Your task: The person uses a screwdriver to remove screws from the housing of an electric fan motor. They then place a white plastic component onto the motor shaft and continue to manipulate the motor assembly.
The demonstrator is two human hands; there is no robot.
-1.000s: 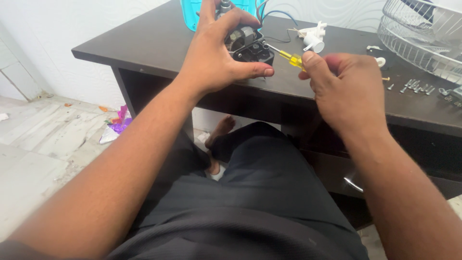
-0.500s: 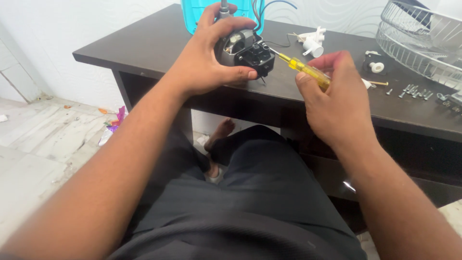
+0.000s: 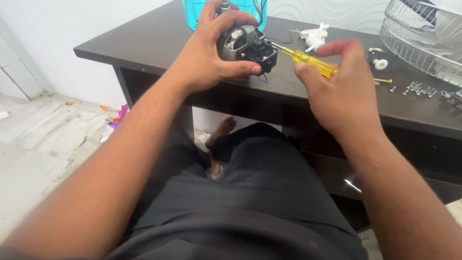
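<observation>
Head view. We see the left hand (image 3: 207,58) wrapped over a small motor (image 3: 248,45) that rests on the dark bench (image 3: 144,43); its fingers curl over the top and far side, the thumb pressed along the near edge. The motor looks to us dense, rigid and metal-cored, best held as here, by its solid body, clear of the thin wires behind the fingers. The right hand (image 3: 344,94) pinches the yellow handle of a screwdriver (image 3: 308,58) between thumb and forefinger, the other fingers loosely folded. The screwdriver is light and stiff, its smooth handle possibly slippery. Its long axis runs from the right fingers up and leftward, tip meeting the motor's black end just beyond the left thumb. Loose screws (image 3: 416,88) lie past the right fingers, beside a wire grille (image 3: 423,33).
</observation>
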